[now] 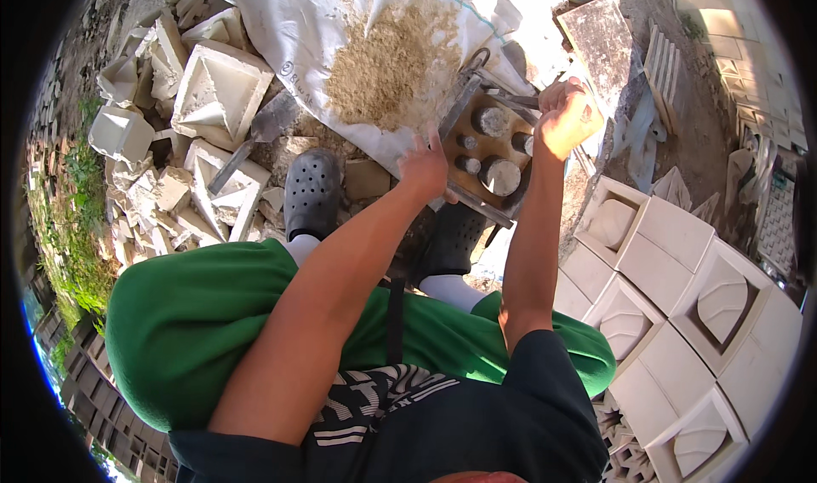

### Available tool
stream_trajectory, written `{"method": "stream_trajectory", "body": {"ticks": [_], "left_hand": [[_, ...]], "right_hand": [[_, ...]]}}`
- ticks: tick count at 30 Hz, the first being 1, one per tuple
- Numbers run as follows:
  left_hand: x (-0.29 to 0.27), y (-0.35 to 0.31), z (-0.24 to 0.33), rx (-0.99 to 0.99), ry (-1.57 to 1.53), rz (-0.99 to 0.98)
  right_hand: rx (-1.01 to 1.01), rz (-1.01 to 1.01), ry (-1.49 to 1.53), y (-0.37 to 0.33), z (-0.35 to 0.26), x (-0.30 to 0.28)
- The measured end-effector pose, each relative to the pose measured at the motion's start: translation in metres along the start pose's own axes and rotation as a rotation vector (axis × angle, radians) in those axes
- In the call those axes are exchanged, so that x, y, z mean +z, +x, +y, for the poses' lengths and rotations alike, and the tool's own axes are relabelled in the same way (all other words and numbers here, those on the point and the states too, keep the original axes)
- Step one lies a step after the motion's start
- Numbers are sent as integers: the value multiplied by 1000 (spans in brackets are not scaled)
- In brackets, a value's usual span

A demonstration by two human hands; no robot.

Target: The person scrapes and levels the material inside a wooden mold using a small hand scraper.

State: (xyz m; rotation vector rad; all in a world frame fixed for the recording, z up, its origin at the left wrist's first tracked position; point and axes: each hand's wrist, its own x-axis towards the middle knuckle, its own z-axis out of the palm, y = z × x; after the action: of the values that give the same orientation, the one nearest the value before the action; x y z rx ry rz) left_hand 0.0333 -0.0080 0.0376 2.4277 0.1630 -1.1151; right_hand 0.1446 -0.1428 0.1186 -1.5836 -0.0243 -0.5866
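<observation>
Between my feet and a heap of sandy powder stands a box-shaped mould (511, 213) with a dark frame. Several round grey cores (500, 177) rise from its brown inside, and a metal loop (482, 59) sticks out at its far corner. My left hand (424, 170) lies against the mould's left side, fingers stretched and apart. Over the mould's far right edge, my right hand (568, 115) is closed in a fist. A dark flat strip (517, 102) reaches left from beside this fist; whether it is held is unclear.
A white sheet (277, 23) bears the sandy powder (374, 70). Broken pale blocks (223, 91) and a trowel (277, 117) lie at left. Stacked pale patterned blocks (672, 236) stand at right. My grey clog (312, 189) is left of the mould. A board (596, 36) lies beyond.
</observation>
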Motion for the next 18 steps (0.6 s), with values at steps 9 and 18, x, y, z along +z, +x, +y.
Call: {"method": "stream_trajectory", "body": {"ticks": [9, 18], "left_hand": [[1, 0, 1, -6, -4, -11], [2, -3, 3, -7, 6, -34]], "right_hand": [[236, -160, 205, 17, -12, 4], [306, -219, 147, 24, -4, 5]]}}
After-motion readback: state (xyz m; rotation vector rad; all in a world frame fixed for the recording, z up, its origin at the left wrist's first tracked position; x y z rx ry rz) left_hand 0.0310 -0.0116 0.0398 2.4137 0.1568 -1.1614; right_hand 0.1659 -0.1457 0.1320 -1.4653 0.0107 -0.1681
